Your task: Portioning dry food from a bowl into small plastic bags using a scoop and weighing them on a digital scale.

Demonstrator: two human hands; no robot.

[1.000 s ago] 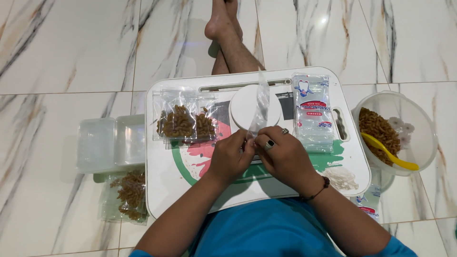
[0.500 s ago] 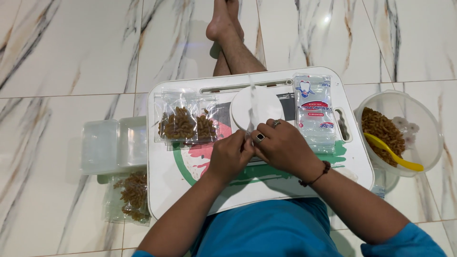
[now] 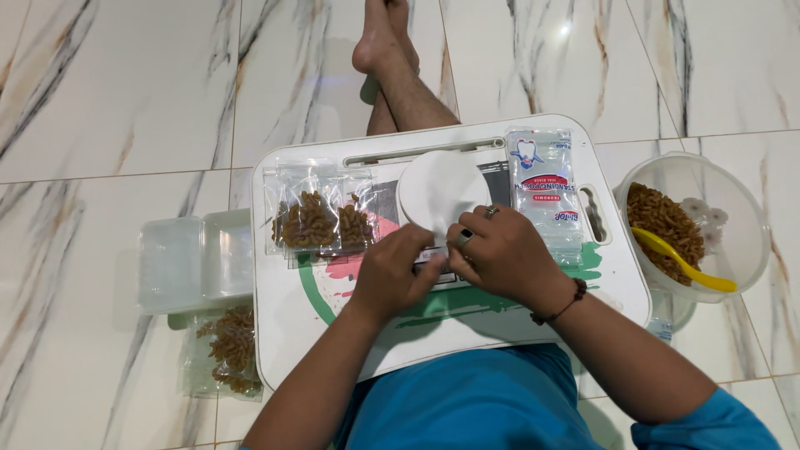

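One white plastic lap tray [image 3: 292, 333] across the legs. One clear bowl [image 3: 754, 242] of brown pasta, right, with a yellow spoon [image 3: 683, 265]: a nudge could spill it. One round white scale [image 3: 437, 192]. Two filled clear pouches [image 3: 321, 218], left. Left hand [image 3: 392, 275] and right hand [image 3: 504, 254], fingers curled together, pinch something small and hidden near the scale; it may slip.

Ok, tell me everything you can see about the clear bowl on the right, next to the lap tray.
The bowl is round, of clear plastic by the look of it, and stands upright on the marble floor just past the right edge of the white tray. It holds a heap of brown spiral pasta piled toward its left side. A yellow spoon lies in it, its handle resting on the lower right rim. Neither hand touches the bowl; both are over the tray.
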